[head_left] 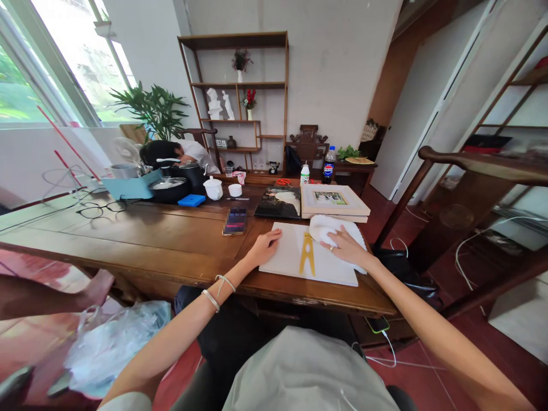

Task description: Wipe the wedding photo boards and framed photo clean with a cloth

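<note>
A thin white board (285, 260) with a gold A-shaped mark (307, 254) lies flat at the table's front edge. At its left edge, my left hand (266, 246) has its fingers bent and holds the board's side. My right hand (342, 245) presses a bunched white cloth (322, 227) onto the board's right part, fingers closed on it. The cloth covers the upper right corner of the board. Just behind lie a pale framed picture (338, 197) on a stack and a dark picture-covered album (278, 202).
Left of the board lies a phone (235, 221). Farther left are a blue box (191, 200), white teapot (213, 188), pots and eyeglasses (100, 209). A cola bottle (329, 164) stands behind. A chair (428, 211) is right, a plastic bag (115, 342) below left. Another person leans behind the table.
</note>
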